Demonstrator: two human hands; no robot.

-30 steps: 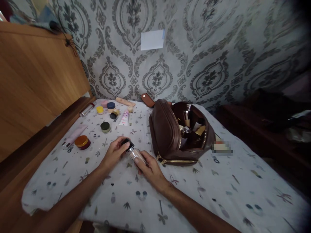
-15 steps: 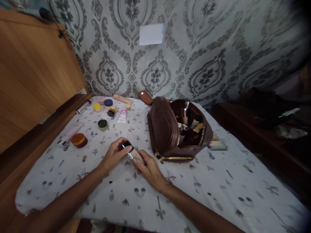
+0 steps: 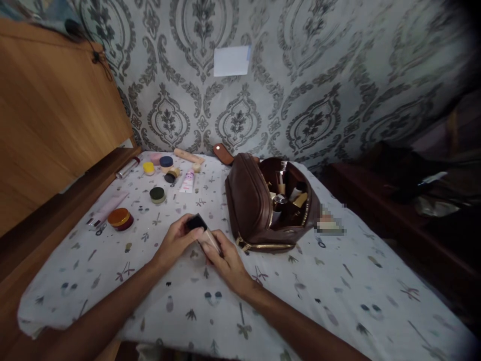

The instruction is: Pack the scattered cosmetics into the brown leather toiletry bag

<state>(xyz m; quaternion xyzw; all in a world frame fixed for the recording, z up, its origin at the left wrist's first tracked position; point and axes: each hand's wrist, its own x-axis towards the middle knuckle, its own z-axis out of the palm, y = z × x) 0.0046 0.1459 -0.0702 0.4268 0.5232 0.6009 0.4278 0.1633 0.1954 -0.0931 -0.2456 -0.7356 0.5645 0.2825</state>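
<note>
A small clear bottle of beige liquid with a black cap (image 3: 209,239), like a foundation bottle, is held tilted between both hands above the cloth. My left hand (image 3: 180,237) is closed around its black cap, thumb across the front. Fingers of my right hand (image 3: 227,258) wrap the lower body and hide part of it. Just right of my hands stands a brown makeup bag (image 3: 246,198) with its zip undone. Inside it show several items, among them a gold-coloured piece (image 3: 299,200) and a silver-topped container (image 3: 280,200).
At the left lie an amber jar (image 3: 120,219), a dark green-lidded jar (image 3: 157,195), a yellow-lidded jar (image 3: 149,168), a blue-lidded jar (image 3: 166,163), a white-and-pink tube (image 3: 187,181) and a pale pink tube (image 3: 108,206). A wooden cabinet (image 3: 60,110) borders the left; patterned wall behind.
The bottle has turned slightly in my hands, and its cap and body now meet without the shiny neck showing. The whole view has shifted a little.
</note>
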